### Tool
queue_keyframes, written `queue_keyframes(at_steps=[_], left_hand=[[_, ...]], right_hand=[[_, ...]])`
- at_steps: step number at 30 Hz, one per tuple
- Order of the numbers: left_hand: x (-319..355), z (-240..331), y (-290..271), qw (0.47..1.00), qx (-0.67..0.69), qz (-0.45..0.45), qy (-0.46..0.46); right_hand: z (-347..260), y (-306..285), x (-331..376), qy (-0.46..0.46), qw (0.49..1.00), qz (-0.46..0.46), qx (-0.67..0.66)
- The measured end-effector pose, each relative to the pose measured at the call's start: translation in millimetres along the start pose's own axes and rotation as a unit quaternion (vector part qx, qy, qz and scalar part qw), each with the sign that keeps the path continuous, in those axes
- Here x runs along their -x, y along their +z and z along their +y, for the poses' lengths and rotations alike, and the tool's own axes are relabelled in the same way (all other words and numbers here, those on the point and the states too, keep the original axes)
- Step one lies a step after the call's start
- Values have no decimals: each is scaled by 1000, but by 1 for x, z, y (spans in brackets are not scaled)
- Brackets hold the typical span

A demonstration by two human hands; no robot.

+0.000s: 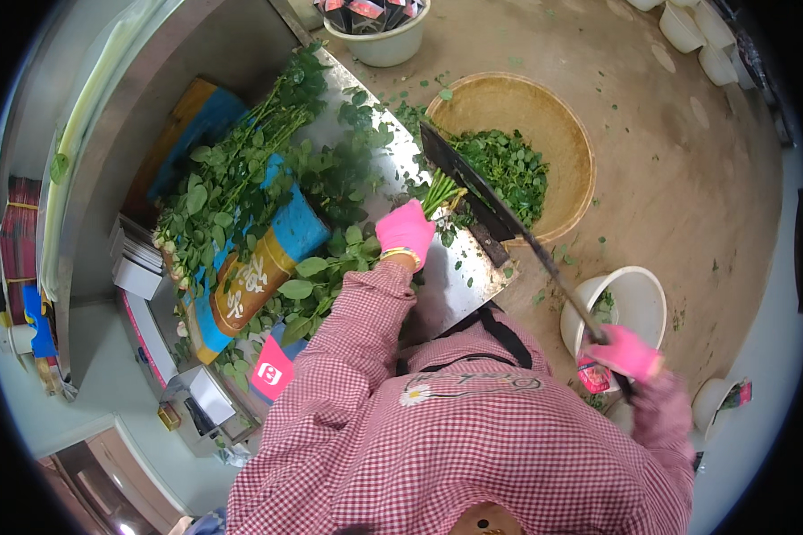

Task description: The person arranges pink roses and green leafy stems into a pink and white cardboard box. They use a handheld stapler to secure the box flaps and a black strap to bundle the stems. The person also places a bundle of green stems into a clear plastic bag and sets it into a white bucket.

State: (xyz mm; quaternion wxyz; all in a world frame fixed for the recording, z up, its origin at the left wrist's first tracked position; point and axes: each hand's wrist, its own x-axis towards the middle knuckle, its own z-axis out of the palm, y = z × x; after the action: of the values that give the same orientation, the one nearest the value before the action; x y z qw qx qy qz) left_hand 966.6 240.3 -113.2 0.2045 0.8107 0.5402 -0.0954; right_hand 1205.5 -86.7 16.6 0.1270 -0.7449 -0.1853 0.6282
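Observation:
My left hand [406, 230], in a pink glove, is closed around a bunch of green stems [442, 193] over the metal table. Their cut ends point toward the long dark blade of a lever cutter [495, 207] at the table's right edge. My right hand [627, 353], also pink-gloved and slightly blurred, grips the cutter's handle at its near end. The blade is raised at an angle, with its far end by the stems. Leafy greenery [326, 276] lies beside my left forearm. A bundle of leafy stems [232, 192] with blue and yellow wrapping [272, 263] lies farther left.
A large tan tub [583, 160] holding cut leaves stands beyond the cutter. Nearer is a white bucket [647, 290]. The metal table [459, 294] has leaf scraps on it. Another basin [393, 49] stands at the far end; several white tubs [682, 31] are far right.

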Motion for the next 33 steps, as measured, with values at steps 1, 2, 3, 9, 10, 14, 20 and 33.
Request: queue_keyframes(at_steps=[1,2,3,9,10,14,20,33], left_hand=[[0,5,5,1000,-8,1,-10],[-3,9,8,1000,-12,13,-11],[-4,12,6,1000,-7,10,-25],[-11,31,19,998,16,27,-55],[-11,36,22,997,19,25,-66],[-4,55,29,994,16,28,-106],[11,48,13,997,39,22,-66],[125,47,-139,998,21,18,64]], right_hand=[[-44,-14,40,-21,994,25,101],[-59,-22,60,1,1000,-7,-25],[-86,-25,75,9,999,-6,-36],[-63,-29,56,-46,987,27,154],[-27,-24,37,-81,974,66,203],[78,18,-78,-174,916,175,316],[68,21,-156,-116,890,59,438],[-215,14,-62,-648,571,196,466]])
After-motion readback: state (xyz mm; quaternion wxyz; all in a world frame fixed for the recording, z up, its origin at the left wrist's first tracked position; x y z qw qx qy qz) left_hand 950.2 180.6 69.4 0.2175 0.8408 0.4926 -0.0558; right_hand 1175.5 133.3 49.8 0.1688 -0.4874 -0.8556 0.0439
